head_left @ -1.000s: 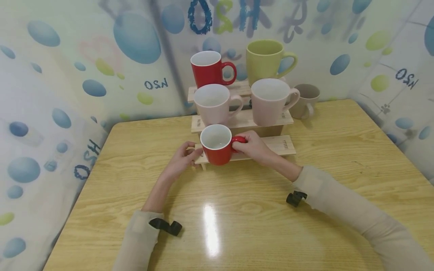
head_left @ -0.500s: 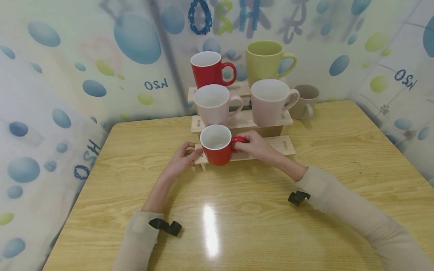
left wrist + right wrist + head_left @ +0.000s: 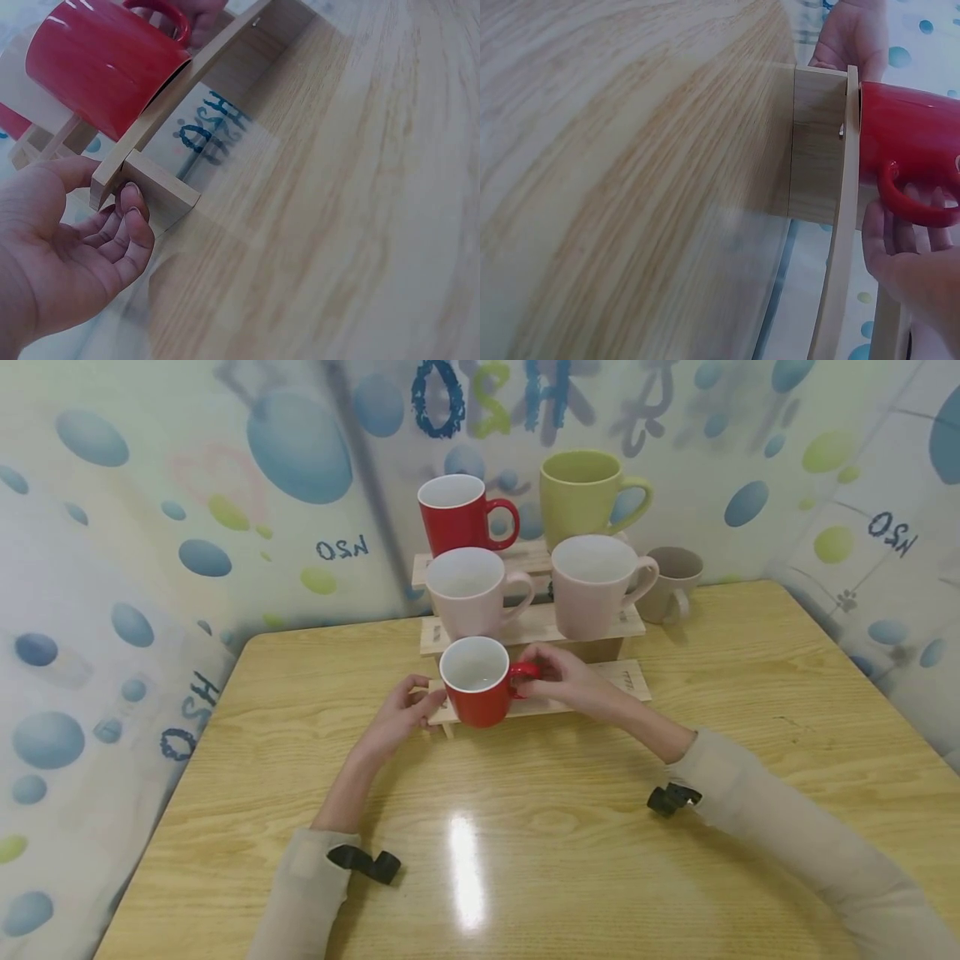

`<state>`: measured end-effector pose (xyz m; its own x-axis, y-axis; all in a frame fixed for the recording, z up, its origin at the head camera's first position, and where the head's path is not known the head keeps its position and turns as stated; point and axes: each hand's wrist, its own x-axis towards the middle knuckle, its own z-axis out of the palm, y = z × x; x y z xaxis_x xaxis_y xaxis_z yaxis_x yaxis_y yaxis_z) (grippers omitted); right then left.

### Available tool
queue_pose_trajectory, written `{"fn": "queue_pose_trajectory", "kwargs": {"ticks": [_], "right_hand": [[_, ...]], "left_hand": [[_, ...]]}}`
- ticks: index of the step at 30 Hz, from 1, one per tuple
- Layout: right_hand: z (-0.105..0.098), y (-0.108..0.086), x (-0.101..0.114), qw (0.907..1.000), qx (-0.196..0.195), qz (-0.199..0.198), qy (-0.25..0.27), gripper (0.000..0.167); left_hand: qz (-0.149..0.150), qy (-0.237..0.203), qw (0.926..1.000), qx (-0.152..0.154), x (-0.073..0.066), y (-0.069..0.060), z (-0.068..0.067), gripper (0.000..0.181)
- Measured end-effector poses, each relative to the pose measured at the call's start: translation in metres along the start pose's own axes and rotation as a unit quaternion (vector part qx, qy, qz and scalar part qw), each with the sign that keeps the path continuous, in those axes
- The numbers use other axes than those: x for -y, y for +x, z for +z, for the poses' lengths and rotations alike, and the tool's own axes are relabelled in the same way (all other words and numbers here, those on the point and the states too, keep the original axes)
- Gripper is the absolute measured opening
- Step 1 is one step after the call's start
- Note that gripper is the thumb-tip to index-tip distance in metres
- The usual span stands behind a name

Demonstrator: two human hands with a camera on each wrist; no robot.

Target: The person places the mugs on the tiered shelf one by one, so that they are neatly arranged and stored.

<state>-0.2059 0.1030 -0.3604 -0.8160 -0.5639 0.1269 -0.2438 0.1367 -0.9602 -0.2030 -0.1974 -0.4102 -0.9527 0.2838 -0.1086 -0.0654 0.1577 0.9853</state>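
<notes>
A red mug with a white inside [image 3: 478, 697] stands on the left part of the lowest shelf of a stepped wooden rack [image 3: 618, 681]. My left hand [image 3: 397, 714] holds that shelf's left end. In the left wrist view its thumb lies over the board and the fingers curl below, close to the mug [image 3: 109, 64]. My right hand [image 3: 573, 681] is at the mug's red handle, fingers loosened. In the right wrist view the fingers [image 3: 904, 236] reach behind the handle without closing round it; whether they still touch it is hard to tell.
Two pink mugs, a left one [image 3: 468, 593] and a right one [image 3: 596, 585], stand on the middle shelf. Above are another red mug [image 3: 453, 518] and a green mug [image 3: 577, 497]. A grey-brown mug [image 3: 671, 581] is behind the rack's right side, on the wooden table [image 3: 375, 893].
My right hand's grip on the red mug's handle has loosened, and its wrist and forearm have moved slightly right. The mug and my left hand have stayed in place.
</notes>
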Motion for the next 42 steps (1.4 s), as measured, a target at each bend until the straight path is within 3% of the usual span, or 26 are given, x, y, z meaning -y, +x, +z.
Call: {"fn": "queue_pose_trajectory", "kwargs": {"ticks": [7, 13, 30, 42], "right_hand": [[-0.01, -0.012, -0.003, 0.9997, -0.024, 0.008, 0.003, 0.034], [-0.023, -0.026, -0.008, 0.9989, -0.042, 0.002, 0.02, 0.03], [-0.067, -0.061, -0.015, 0.9972, -0.072, 0.022, 0.001, 0.028], [-0.112, -0.087, -0.024, 0.9911, -0.13, -0.028, 0.01, 0.018]], "left_hand": [[0.0, 0.001, 1.0, -0.001, -0.001, 0.0, 0.001, 0.024], [0.003, -0.002, 1.0, 0.0, -0.001, 0.0, 0.0, 0.023], [0.006, 0.008, 0.9999, 0.003, 0.0, -0.001, -0.001, 0.026], [0.005, 0.006, 1.0, 0.004, -0.002, -0.001, 0.0, 0.025]]}}
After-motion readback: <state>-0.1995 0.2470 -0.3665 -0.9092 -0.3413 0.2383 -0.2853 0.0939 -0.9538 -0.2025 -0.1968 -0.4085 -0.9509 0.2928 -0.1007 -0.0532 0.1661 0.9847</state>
